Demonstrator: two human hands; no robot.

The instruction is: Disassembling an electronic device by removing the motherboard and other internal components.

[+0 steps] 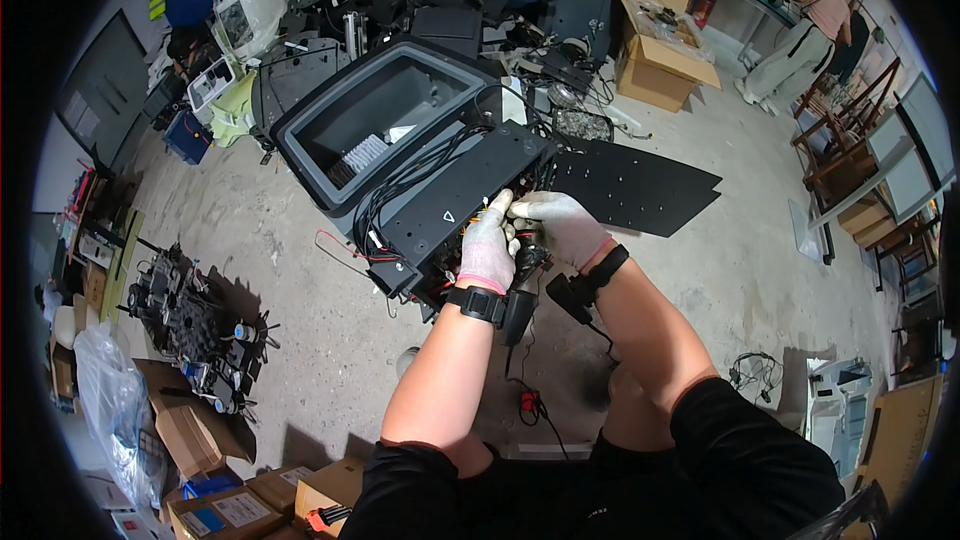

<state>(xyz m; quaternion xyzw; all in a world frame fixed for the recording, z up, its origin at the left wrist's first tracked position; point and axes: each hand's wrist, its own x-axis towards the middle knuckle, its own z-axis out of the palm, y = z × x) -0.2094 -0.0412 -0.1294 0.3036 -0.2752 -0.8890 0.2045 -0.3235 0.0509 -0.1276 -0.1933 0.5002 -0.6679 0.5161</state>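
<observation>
A black machine housing [470, 190] with an open grey-rimmed tub [385, 115] lies on the concrete floor, black cables running over its flat panel. My left hand [488, 245], in a white glove with a black wrist device, pinches wires at the housing's near edge. My right hand [560, 225], also gloved, grips a small black part among those wires right beside it. A black power tool [518, 315] hangs just below my left wrist.
A flat black perforated plate [640, 185] lies to the right of the housing. Scrap electronics pile up at the back, cardboard boxes [655, 65] behind. A small wheeled mechanism [195, 325] sits at left. Another person [805, 30] stands at a bench far right.
</observation>
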